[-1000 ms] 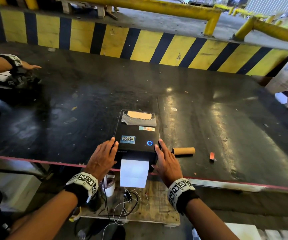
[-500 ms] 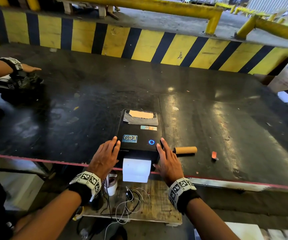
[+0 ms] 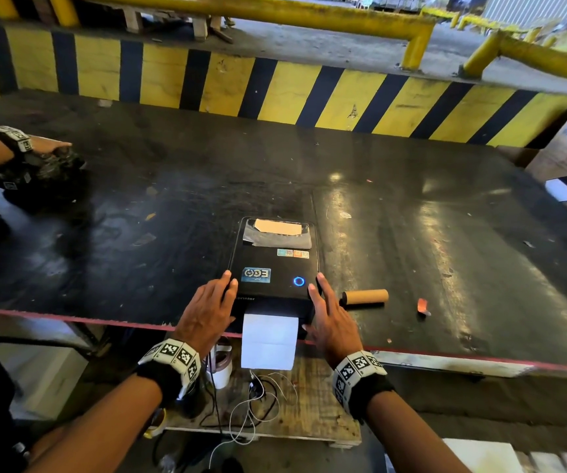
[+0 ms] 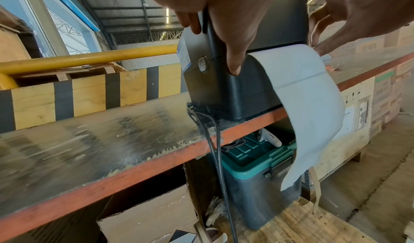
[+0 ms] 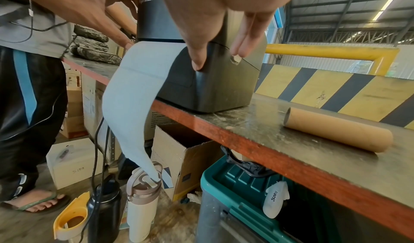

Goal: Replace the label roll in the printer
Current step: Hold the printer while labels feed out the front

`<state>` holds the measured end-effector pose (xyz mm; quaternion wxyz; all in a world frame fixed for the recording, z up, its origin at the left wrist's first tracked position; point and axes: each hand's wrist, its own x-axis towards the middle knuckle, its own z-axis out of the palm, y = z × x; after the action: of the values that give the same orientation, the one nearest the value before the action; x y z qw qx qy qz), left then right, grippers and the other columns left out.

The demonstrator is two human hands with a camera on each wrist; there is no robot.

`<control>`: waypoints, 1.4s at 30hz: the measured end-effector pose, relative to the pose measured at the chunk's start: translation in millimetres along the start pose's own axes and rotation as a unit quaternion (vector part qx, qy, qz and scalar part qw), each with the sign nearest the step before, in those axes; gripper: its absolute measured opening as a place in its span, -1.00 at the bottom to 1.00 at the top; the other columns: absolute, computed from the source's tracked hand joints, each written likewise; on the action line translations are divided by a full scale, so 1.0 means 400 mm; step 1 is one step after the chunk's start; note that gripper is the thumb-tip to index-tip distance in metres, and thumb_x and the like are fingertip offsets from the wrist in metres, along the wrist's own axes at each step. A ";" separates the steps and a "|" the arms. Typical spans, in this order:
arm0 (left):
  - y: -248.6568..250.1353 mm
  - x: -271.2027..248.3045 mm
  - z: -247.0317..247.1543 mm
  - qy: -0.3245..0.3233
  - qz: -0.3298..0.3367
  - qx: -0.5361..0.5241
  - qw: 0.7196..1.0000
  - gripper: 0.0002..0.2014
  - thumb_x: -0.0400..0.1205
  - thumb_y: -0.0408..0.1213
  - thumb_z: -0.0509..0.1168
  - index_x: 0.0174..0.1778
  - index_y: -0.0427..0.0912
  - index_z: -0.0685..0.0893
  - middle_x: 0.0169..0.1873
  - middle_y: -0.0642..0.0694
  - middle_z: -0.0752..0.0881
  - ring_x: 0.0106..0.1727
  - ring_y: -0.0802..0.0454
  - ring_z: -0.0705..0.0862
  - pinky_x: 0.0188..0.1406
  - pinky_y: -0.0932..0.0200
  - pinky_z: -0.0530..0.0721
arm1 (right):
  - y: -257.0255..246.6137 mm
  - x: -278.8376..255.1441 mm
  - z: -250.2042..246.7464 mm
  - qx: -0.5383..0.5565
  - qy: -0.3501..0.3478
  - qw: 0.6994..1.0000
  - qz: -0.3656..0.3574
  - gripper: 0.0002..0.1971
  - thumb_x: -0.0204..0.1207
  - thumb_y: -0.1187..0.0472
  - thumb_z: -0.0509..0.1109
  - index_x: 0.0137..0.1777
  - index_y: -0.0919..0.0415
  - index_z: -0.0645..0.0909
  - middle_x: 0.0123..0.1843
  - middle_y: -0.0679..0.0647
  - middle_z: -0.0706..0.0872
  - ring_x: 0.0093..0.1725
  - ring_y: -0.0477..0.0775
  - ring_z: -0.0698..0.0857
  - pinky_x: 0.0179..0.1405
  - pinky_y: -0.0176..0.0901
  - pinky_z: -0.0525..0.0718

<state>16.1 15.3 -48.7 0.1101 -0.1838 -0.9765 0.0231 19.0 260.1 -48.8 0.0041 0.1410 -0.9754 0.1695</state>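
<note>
In the head view, a black printer [image 3: 275,264] is seen at the near edge of the dark desk [image 3: 411,216], at about 6 o'clock of the desktop. It is flanked by the left hand [image 3: 207,312] at its 9 o'clock side and the right hand [image 3: 331,322] at its 3 o'clock side; the fingers of both are stretched out, held close together and laid flat against the lid's edges, nothing being gripped. A white label strip [image 3: 268,339] is fed out of the front slot toward 6 o'clock and hangs past the desk edge. A blue ring light [image 3: 298,281] is lit on the lid. An empty cardboard core [image 3: 365,296] lies on the desk at the printer's 3 o'clock, just beside the right hand, and a small red scrap [image 3: 423,306] lies farther that way. At 9 o'clock another person's hand [image 3: 46,148] rests on a dark bundle [image 3: 39,175].

In the left wrist view, the left thumb is pressed on the printer's [image 4: 235,90] front corner, near a side latch [image 4: 203,64], and the label strip [image 4: 309,108] is draped over the desk edge [image 4: 156,160]. A cable [image 4: 215,149] runs down at 6 o'clock, and a green bin [image 4: 253,160] stands below.

In the right wrist view, straight fingers [image 5: 246,39] are laid on the printer's [image 5: 212,87] side, and the thumb on its front corner. The label strip [image 5: 132,101] hangs toward a white bottle [image 5: 143,206] at 7 o'clock. The cardboard core [image 5: 336,131] lies at 3 o'clock.
</note>
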 end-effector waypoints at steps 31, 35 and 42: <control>0.007 -0.009 -0.012 0.021 -0.024 -0.026 0.999 -0.01 -0.08 -0.13 0.74 0.22 -0.33 0.43 0.10 -0.39 0.74 -0.23 -0.12 0.80 -0.33 0.12 0.80 | 0.007 0.005 0.016 0.018 0.006 1.000 0.010 -0.19 0.49 0.23 0.43 0.62 0.21 0.03 0.70 0.09 -0.20 0.46 0.17 0.49 0.33 -0.08 0.56; 0.011 -0.009 -0.011 0.026 -0.027 -0.027 0.999 -0.01 -0.09 -0.13 0.74 0.21 -0.32 0.44 0.10 -0.39 0.74 -0.20 -0.12 0.82 -0.33 0.12 0.80 | 0.007 0.003 0.016 0.016 0.007 1.000 0.005 -0.20 0.50 0.22 0.42 0.63 0.20 0.02 0.68 0.06 -0.25 0.48 0.15 0.47 0.35 -0.09 0.55; 0.011 -0.008 -0.011 0.030 -0.031 -0.032 0.999 0.00 -0.11 -0.15 0.74 0.22 -0.33 0.43 0.10 -0.40 0.74 -0.24 -0.12 0.81 -0.35 0.11 0.80 | 0.008 0.002 0.014 0.014 0.002 1.000 0.002 -0.21 0.53 0.20 0.40 0.63 0.19 -0.01 0.70 0.10 -0.21 0.53 0.14 0.41 0.39 -0.10 0.52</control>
<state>21.4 18.3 -45.4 0.1346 -0.1577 -0.9781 -0.0170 17.7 260.9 -55.1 0.0039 0.1389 -0.9732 0.1832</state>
